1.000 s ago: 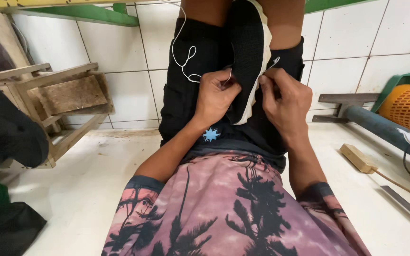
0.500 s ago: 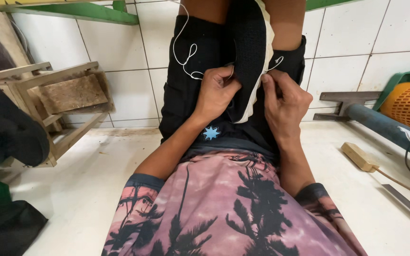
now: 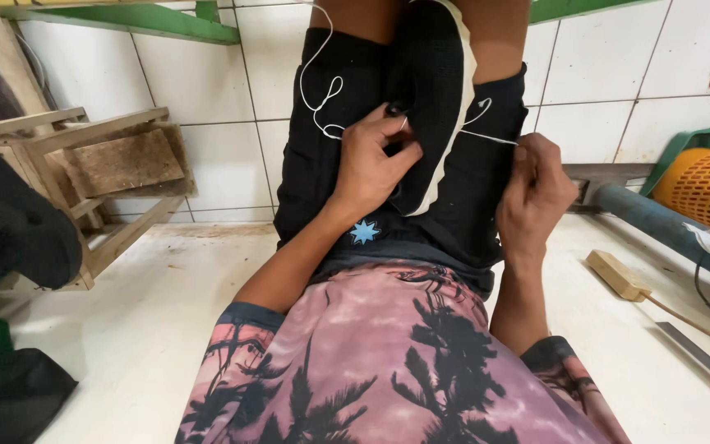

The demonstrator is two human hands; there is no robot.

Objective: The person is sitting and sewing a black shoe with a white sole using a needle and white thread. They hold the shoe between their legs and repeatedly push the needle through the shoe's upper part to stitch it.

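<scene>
My left hand (image 3: pixel 369 163) pinches a black fabric piece with a white edge (image 3: pixel 435 99) that lies over my lap in black shorts (image 3: pixel 322 173). My right hand (image 3: pixel 538 191) is off to the right with its fingers closed on a thin white thread (image 3: pixel 486 136). The thread runs taut from the fabric to that hand. A looped white cord (image 3: pixel 320 92) hangs on the shorts above my left hand. My pink shirt with dark palm prints (image 3: pixel 388 370) fills the bottom of the view.
A wooden stool frame (image 3: pixel 100 173) leans against the tiled wall at left. Dark bundles (image 3: pixel 10 238) lie at far left. At right are an orange basket (image 3: pixel 708 185), a grey pipe (image 3: pixel 659 226), a wooden block (image 3: pixel 618 275) and a flat metal strip (image 3: pixel 700 353).
My right hand has moved right, away from my left hand, drawing the white thread out taut. My left hand stays on the black fabric.
</scene>
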